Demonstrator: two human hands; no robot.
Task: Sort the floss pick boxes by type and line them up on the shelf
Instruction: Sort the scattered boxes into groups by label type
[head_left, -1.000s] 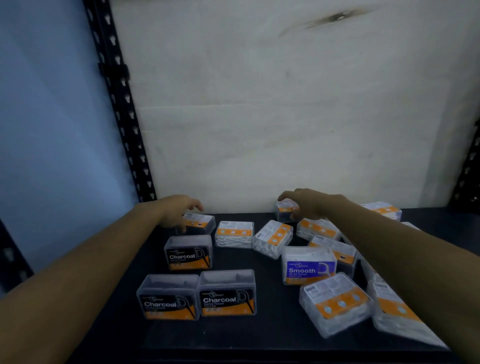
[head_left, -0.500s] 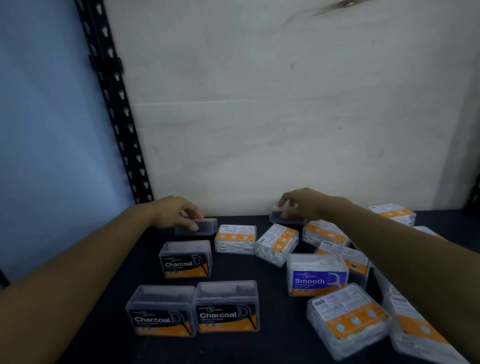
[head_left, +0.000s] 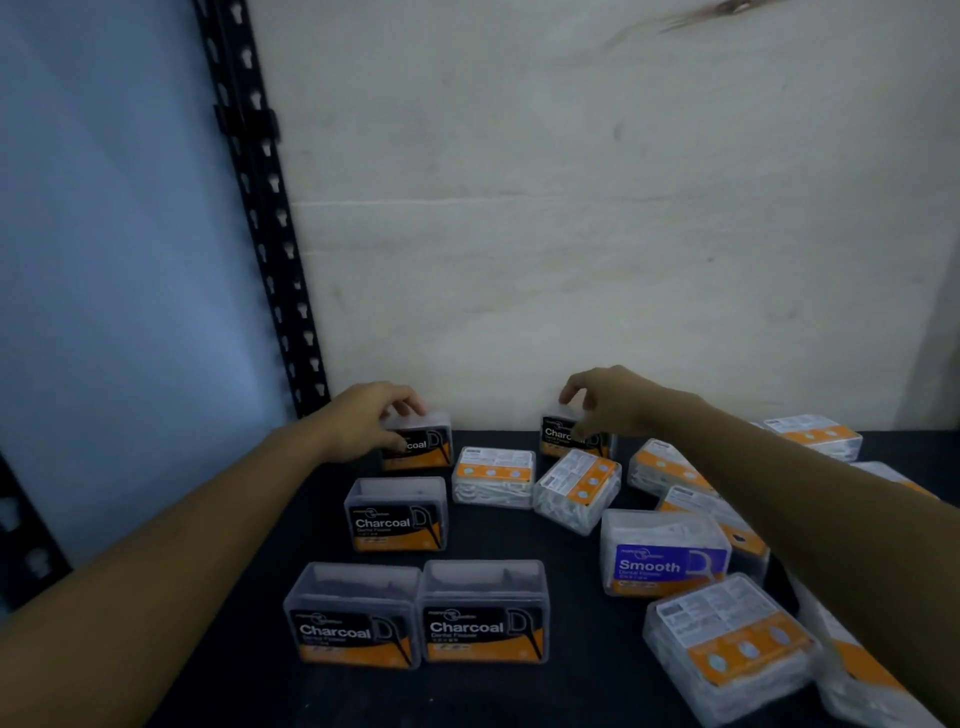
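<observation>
A person's left hand (head_left: 371, 422) grips the back-left Charcoal box (head_left: 423, 444), which stands upright against the pale wall (head_left: 571, 260) at the rear of the dark shelf (head_left: 519, 540), fingers curled over its lid and thumb at its front. The right hand (head_left: 618, 404) reaches to a second Charcoal box (head_left: 558, 434) further right along the same wall and holds it upright, fingers curled over the top and thumb on the label. Just in front of the left hand stands a third Charcoal box (head_left: 397, 514). Nearer the shelf's front edge a pair of Charcoal boxes (head_left: 483, 613) stands side by side, touching, labels facing out. To the right, a purple Smooth box (head_left: 665, 553) stands upright amid clear boxes of white picks (head_left: 493, 475) that lie scattered at mixed angles, orange back labels up, some partly hidden by the right forearm. A black slotted upright (head_left: 260, 234) frames the shelf's left side.
</observation>
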